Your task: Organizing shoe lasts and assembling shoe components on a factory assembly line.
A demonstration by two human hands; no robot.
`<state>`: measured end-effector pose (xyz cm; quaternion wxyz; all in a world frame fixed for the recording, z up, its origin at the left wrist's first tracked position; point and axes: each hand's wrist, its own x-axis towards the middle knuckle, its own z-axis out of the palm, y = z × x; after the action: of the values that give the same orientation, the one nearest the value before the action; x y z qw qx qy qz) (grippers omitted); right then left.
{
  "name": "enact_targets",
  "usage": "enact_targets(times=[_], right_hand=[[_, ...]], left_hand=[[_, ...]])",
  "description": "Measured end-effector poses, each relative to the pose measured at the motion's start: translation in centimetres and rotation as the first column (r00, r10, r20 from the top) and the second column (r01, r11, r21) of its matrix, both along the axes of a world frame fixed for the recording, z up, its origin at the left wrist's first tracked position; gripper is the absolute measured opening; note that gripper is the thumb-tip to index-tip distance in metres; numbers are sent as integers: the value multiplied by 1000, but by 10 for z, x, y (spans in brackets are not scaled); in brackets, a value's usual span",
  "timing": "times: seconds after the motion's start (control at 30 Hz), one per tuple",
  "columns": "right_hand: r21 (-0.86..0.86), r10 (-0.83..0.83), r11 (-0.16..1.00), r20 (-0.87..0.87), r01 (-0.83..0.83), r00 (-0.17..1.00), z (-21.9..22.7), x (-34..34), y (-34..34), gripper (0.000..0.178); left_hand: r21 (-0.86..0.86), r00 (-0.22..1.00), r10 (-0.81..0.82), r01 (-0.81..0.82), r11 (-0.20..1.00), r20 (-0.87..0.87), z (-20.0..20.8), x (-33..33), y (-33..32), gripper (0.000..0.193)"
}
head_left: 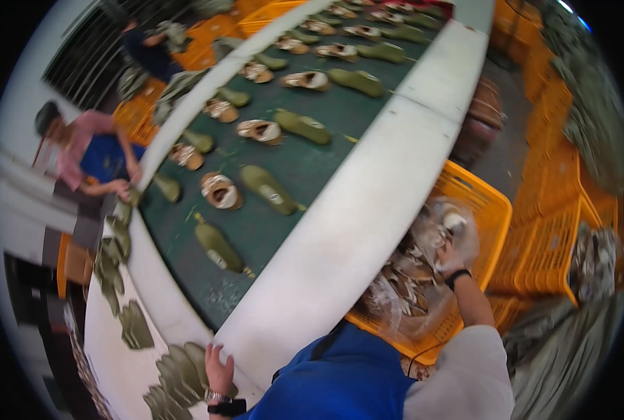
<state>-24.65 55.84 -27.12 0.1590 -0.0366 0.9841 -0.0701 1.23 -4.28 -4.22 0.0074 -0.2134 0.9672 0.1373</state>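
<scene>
Our right hand [452,259] dips into a clear bag [470,234] of shoes [408,285] in the right-hand orange crate [492,234]; we cannot tell its grip. Our left hand [219,369], empty with fingers parted, is at the white counter [326,273]. Beyond, green insole-shaped pieces [261,182] bear pale marks, too small for us to read.

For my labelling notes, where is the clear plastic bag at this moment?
The bag lies right of centre in the head view, inside the orange crate, at the right hand.
</scene>
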Motion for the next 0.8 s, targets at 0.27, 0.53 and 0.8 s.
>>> enact_targets(times=[0.27,0.53,0.8], right_hand=[[-38,-295,949,-459,314,838,154,37,-35,22],[-605,-367,786,-291,127,884,274,71,-205,34],[-607,131,744,-278,-279,952,320,142,-366,41]], left_hand=[[171,944,-295,318,932,-145,24,-45,34,37],[392,799,-434,588,708,-416,53,-67,53,57],[929,897,322,353,-110,-303,84,-35,-3,49]])
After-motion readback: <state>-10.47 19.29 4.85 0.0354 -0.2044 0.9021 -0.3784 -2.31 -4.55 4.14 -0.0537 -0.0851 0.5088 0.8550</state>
